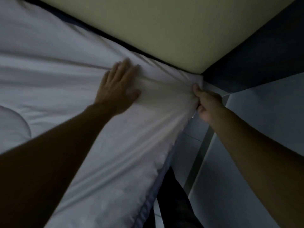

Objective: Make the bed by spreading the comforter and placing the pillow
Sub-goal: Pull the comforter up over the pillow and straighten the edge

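**Comforter corner being pulled out, pillow still to come**

While lying over most of the bed, shows a white comforter (69, 66) drawn into folds that fan toward the far right corner beside the dark headboard (256, 51). Presses flat on the fabric near that corner with the left hand (117, 89), fingers spread, grip open, holding nothing. Pinches the comforter's bunched corner in the right hand (207, 104), grip closed on the cloth right at the bed's edge, below the pale yellow wall (164, 27).

Judged roughly halfway: spread across the mattress already, but wrinkled and not yet smoothed at this corner. Hangs over the near side edge, above the pale floor (246, 178). No pillow clearly in sight; only a rounded white shape at the far left, too cut off to name. Left to do, by the look of it: flattening the folds, then setting the pillow.
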A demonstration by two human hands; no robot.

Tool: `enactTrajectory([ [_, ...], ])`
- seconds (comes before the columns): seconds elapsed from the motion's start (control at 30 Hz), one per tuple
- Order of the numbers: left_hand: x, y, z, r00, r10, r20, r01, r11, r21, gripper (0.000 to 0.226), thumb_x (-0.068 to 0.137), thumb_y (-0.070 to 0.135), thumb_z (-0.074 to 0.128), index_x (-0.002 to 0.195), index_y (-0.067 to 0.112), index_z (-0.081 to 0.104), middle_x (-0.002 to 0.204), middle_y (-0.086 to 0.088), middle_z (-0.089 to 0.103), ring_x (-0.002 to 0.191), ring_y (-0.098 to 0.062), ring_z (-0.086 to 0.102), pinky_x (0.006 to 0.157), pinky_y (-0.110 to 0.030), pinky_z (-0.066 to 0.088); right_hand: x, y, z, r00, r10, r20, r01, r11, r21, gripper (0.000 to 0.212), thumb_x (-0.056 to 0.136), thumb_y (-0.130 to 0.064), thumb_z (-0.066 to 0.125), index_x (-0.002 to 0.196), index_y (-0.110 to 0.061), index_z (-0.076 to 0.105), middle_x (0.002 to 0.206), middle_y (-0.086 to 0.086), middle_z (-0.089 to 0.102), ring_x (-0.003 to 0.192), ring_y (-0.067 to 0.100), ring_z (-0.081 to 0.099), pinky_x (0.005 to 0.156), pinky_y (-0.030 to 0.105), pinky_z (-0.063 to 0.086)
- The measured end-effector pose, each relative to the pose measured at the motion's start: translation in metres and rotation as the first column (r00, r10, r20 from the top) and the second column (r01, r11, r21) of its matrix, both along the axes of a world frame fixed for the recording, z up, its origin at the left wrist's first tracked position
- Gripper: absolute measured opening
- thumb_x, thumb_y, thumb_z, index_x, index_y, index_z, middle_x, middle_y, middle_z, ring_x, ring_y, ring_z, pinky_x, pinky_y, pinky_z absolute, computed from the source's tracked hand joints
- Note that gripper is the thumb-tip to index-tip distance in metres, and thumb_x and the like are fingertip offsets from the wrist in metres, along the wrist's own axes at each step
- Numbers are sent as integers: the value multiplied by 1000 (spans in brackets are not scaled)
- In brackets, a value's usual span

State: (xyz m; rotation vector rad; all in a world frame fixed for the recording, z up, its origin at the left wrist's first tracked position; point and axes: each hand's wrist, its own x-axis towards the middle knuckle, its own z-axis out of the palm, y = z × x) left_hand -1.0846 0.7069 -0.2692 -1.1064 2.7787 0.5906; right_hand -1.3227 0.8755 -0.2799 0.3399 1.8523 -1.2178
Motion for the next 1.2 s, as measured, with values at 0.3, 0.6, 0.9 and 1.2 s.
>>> enactTrajectory([
  [0.3,-15,-29,-16,971,-43,233,42,999,10,99,75,92,16,154,34,5,165,2,3,152,-23,6,120,-56,4,68,19,1,998,-13,-63,9,998,-57,40,76,-55,79,103,-25,73,106,-6,75,97,14,71,87,35,60],
  [0.6,-23,-37,-10,964,-82,254,73,996,44,76,91,70,24,154,34,1,166,3,-1,152,-21,3,121,-52,4,61,30,-10,958,66,-278,-42,995,92,31,90,-38,72,109,-15,67,108,6,72,97,22,69,91,42,59],
  [0.9,-12,-37,-17,979,-109,172,123,989,-77,80,90,69,31,155,28,7,166,-4,1,152,-28,2,121,-50,5,72,4,-11,-80,678,-731,-711,475,518,63,98,-43,52,152,-15,35,161,13,29,149,30,27,121,46,27],
  [1.2,-11,-32,-18,984,-68,165,76,996,-42,75,93,64,32,155,32,5,166,-1,-4,152,-26,-2,121,-51,3,71,10,-37,42,869,-492,-492,447,747,68,103,-56,14,160,-22,4,169,0,0,155,23,-2,122,48,-3],
])
